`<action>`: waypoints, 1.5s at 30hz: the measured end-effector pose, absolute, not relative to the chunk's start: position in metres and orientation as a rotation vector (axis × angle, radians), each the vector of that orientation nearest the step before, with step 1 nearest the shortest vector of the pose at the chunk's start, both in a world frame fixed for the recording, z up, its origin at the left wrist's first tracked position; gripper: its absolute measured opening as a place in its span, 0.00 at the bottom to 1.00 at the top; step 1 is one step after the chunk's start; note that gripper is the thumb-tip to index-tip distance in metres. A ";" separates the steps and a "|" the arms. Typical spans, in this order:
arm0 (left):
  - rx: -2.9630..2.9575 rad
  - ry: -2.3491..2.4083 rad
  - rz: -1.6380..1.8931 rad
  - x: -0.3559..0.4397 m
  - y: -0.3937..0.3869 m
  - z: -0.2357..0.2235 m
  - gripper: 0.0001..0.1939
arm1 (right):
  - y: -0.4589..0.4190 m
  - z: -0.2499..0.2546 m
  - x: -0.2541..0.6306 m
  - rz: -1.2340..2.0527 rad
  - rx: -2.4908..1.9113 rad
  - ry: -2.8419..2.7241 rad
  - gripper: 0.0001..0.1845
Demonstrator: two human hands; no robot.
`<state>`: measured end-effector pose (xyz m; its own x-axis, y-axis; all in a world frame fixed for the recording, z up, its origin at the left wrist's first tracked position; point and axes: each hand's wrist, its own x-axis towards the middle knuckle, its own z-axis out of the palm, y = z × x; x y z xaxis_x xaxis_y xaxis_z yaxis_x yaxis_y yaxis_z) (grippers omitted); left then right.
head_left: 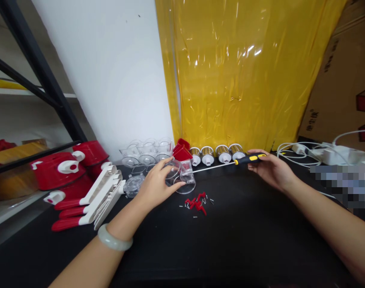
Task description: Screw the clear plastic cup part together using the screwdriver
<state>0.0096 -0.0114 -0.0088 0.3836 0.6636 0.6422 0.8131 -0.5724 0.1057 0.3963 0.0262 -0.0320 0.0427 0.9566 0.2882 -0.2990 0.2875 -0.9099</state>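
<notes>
I read no clear lettering; the print on the brown cardboard box (341, 76) is too blurred. On my black counter (230, 240), red-and-white plastic handles (89, 200) lie left. My left hand (155, 186) grips a clear plastic housing (182, 176) above small red clips (197, 203). My right hand (271, 168) holds a black-and-yellow-handled screwdriver (248, 159), shaft level, tip at the housing.

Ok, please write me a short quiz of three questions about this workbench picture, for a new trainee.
1. True or false: the right hand holds a hammer.
2. What does the left hand grip? A) clear plastic part B) red clip C) white cable
3. Fill in: the small red pieces lie on the black ____.

Key:
1. False; it holds a screwdriver.
2. A, the clear plastic part.
3. Table.
</notes>
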 end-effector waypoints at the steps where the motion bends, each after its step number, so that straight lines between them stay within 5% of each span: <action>1: -2.415 -1.316 -0.958 0.010 -0.012 -0.009 0.20 | 0.026 -0.031 0.396 1.147 -0.772 -1.119 0.13; 5: -2.421 -1.316 -0.956 0.008 -0.011 -0.009 0.20 | 0.027 -0.033 0.394 1.082 -0.884 -1.130 0.22; 11: -2.421 -1.303 -0.965 0.008 -0.011 -0.009 0.20 | 0.026 -0.031 0.393 1.042 -0.850 -1.090 0.08; 19: -2.421 -1.300 -0.974 0.009 -0.011 -0.008 0.20 | 0.023 -0.028 0.389 1.030 -0.864 -1.120 0.21; 24: -2.420 -1.299 -0.980 0.009 -0.011 -0.008 0.20 | 0.024 -0.029 0.391 1.007 -0.850 -1.113 0.08; 32: -2.414 -1.306 -0.964 0.008 -0.010 -0.009 0.20 | 0.027 -0.033 0.391 1.022 -0.899 -1.137 0.21; 37: -2.416 -1.301 -0.963 0.009 -0.011 -0.008 0.21 | 0.023 -0.029 0.390 1.070 -0.838 -1.057 0.10; 45: -2.428 -1.290 -0.959 0.008 -0.010 -0.009 0.21 | 0.025 -0.030 0.391 1.120 -0.816 -1.071 0.19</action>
<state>0.0084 -0.0095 -0.0086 0.3985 0.6541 0.6429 0.8041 -0.5864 0.0982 0.3910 0.0251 -0.0303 0.0767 0.9651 0.2505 -0.2930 0.2620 -0.9195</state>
